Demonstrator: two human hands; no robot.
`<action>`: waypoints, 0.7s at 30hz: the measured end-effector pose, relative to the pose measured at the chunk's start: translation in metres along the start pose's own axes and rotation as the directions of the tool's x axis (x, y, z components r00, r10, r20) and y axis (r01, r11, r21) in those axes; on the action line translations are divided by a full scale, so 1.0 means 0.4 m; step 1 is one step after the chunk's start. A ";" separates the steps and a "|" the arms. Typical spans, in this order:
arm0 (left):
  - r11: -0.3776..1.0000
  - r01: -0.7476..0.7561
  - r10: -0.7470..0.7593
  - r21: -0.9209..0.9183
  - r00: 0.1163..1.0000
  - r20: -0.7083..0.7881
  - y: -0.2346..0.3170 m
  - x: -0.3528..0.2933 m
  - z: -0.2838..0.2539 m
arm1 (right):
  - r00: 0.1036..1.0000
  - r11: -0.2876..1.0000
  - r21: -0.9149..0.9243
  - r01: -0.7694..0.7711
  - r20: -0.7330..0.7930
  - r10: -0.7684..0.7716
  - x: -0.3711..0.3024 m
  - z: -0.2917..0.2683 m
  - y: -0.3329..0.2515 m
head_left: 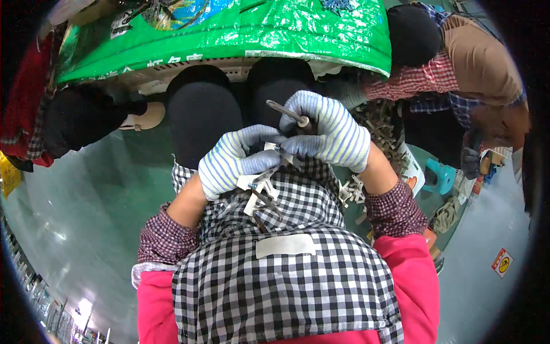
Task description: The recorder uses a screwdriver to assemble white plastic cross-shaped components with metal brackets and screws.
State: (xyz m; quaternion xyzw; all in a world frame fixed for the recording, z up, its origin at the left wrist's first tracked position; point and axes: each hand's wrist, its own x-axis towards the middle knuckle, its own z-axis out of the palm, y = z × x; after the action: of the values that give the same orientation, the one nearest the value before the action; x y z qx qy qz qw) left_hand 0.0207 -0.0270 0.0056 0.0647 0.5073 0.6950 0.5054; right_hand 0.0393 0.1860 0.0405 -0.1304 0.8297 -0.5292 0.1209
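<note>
Facing a green sheet (321, 37), above pale pieces (252, 202) on the checked apron (286, 286), the left hand (230, 163) and right hand (335, 135) meet, pinching a small part (279, 150), the right also gripping a tool (289, 113).

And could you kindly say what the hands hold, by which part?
Right hand: a slim tool, by its handle. Left hand: a small pale piece, grip unclear.

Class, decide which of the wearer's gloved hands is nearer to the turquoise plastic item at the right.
The right. The right hand is left of the turquoise plastic item, apart from it; the left hand is farther left still.
</note>
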 end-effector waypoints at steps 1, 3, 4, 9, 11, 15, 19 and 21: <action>0.996 -0.035 0.038 -0.081 0.999 0.027 -0.011 0.004 -0.002 | 1.000 1.000 -0.004 0.003 -0.003 -0.003 -0.001 0.004 0.005; 0.995 -0.053 0.057 -0.084 0.997 0.046 0.004 -0.003 -0.003 | 0.999 0.999 0.035 -0.041 -0.025 0.042 0.005 -0.003 -0.018; 0.990 -0.059 0.065 -0.129 0.997 0.035 0.014 -0.005 -0.002 | 0.998 0.997 0.063 -0.036 -0.054 0.040 0.010 -0.004 -0.023; 0.980 -0.127 0.129 -0.152 0.992 0.005 -0.001 -0.001 -0.006 | 0.994 0.995 0.091 0.030 -0.108 -0.020 0.014 -0.004 -0.027; 0.986 -0.089 0.092 -0.143 0.996 0.018 0.010 -0.003 -0.015 | 0.977 0.985 0.158 0.076 -0.208 -0.042 0.011 -0.001 -0.023; 0.985 -0.086 0.089 -0.148 0.996 0.015 0.011 -0.002 -0.017 | 0.833 0.962 0.272 -0.002 -0.532 0.152 -0.016 0.031 0.020; 0.950 -0.109 0.090 -0.293 0.993 -0.078 0.013 -0.002 -0.027 | 0.787 0.972 -0.009 -0.233 -0.589 0.183 -0.068 0.091 0.041; 0.949 -0.121 0.096 -0.292 0.991 -0.098 0.017 0.000 -0.028 | 0.805 0.989 0.072 -0.131 -0.574 0.148 -0.116 0.105 0.092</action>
State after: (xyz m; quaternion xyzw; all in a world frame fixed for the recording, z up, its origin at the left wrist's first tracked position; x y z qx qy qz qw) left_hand 0.0096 -0.0341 0.0055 -0.0129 0.4131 0.7921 0.4493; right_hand 0.0938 0.1811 -0.0074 0.0994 0.8268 -0.5453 -0.0962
